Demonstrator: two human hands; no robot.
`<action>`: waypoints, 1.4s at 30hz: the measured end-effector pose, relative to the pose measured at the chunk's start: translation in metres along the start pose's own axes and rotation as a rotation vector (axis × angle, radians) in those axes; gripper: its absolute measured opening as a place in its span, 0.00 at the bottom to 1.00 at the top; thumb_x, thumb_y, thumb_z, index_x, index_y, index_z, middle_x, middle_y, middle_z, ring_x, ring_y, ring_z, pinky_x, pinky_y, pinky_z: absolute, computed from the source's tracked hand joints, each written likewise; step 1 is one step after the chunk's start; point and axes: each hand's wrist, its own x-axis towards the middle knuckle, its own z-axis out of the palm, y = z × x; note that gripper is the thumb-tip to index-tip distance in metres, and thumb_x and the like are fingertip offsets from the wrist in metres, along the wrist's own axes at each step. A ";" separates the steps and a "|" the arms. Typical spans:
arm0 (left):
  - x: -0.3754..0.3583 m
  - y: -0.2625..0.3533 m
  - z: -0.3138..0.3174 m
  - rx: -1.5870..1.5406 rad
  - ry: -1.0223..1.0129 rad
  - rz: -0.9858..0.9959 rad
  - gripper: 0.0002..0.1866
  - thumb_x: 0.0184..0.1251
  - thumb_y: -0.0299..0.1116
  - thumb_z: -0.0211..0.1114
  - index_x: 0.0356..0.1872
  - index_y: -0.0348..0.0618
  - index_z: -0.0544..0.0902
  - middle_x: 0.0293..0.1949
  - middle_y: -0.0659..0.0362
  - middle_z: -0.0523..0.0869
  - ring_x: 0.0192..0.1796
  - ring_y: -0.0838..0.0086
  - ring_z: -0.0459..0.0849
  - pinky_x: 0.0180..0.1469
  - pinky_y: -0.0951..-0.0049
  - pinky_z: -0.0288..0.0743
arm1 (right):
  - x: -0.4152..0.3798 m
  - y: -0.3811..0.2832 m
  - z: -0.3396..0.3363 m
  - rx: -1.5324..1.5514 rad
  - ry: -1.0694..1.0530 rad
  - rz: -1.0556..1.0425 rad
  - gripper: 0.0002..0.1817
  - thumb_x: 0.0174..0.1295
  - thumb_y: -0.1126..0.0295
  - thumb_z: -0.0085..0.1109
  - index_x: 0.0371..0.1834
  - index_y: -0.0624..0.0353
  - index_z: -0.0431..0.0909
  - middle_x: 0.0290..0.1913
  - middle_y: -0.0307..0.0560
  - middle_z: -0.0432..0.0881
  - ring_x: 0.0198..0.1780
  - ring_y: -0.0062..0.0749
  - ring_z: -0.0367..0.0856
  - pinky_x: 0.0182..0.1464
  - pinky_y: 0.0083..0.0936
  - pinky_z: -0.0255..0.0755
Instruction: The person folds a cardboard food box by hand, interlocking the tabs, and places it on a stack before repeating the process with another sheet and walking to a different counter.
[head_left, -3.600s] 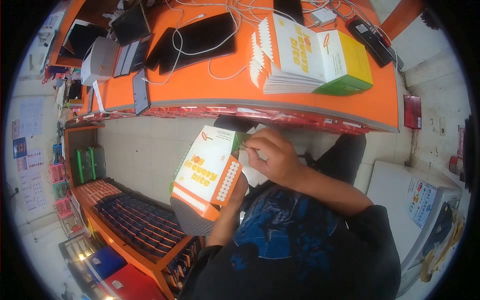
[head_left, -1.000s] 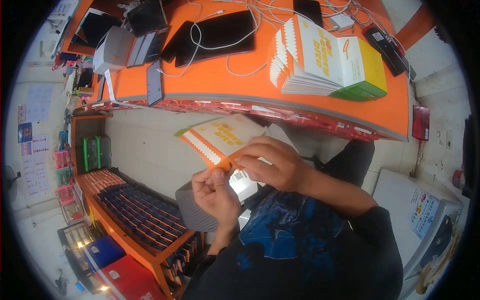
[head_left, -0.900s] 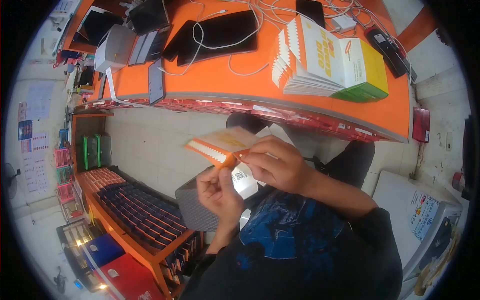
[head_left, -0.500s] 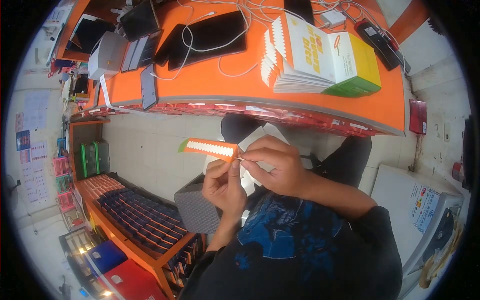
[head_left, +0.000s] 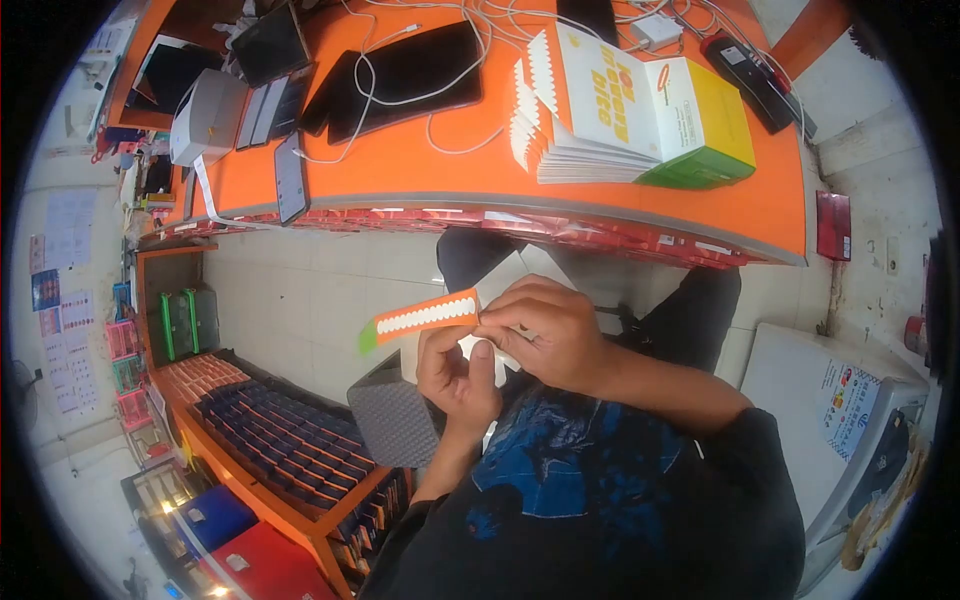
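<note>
My right hand pinches the right end of a narrow orange card piece. The card carries a white scalloped band along its face and has a green left end, which is blurred. Just below, my left hand has its fingers curled, with the forefinger along the card's lower edge. Its thumb stands up, apart from the card and the fingers. Whether the left forefinger bears any weight is hard to see. A small white sliver shows against the dark shirt below my right forearm.
The orange desk ahead bears a stack of printed cartons, a tablet, a phone, a printer and tangled cables. A grey textured box stands below my left hand. Packed shelving lies at left, a white cabinet at right.
The card's green end has dipped and its scalloped face has turned. My left thumb has come away from the card. A white sliver now shows by the right forearm.
</note>
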 end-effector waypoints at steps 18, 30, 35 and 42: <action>0.000 -0.009 -0.021 0.469 -0.222 -0.005 0.31 0.80 0.59 0.71 0.62 0.40 0.79 0.60 0.49 0.86 0.59 0.56 0.88 0.63 0.54 0.80 | 0.008 0.014 -0.011 -0.175 -0.146 -0.301 0.19 0.62 0.77 0.71 0.57 0.57 0.85 0.60 0.52 0.89 0.52 0.48 0.92 0.54 0.38 0.89; 0.012 -0.004 -0.009 -0.667 0.153 -0.696 0.12 0.90 0.33 0.58 0.57 0.35 0.85 0.53 0.53 0.92 0.53 0.69 0.92 0.57 0.65 0.86 | -0.004 0.006 -0.019 -0.160 -0.285 -0.120 0.11 0.59 0.74 0.77 0.45 0.57 0.90 0.53 0.48 0.90 0.54 0.43 0.90 0.48 0.32 0.88; 0.003 -0.003 -0.001 -0.651 0.129 -0.597 0.08 0.86 0.27 0.65 0.54 0.33 0.89 0.50 0.55 0.93 0.48 0.77 0.90 0.54 0.74 0.85 | 0.003 0.009 -0.021 -0.454 -0.152 -0.477 0.08 0.62 0.71 0.73 0.44 0.56 0.90 0.46 0.42 0.86 0.57 0.40 0.90 0.45 0.28 0.90; 0.006 0.008 0.004 -0.215 0.147 -0.426 0.08 0.82 0.25 0.71 0.52 0.30 0.91 0.44 0.59 0.94 0.43 0.85 0.85 0.48 0.80 0.78 | -0.006 0.019 -0.023 -0.299 -0.155 -0.341 0.16 0.62 0.73 0.76 0.52 0.63 0.87 0.48 0.48 0.87 0.64 0.46 0.90 0.47 0.32 0.91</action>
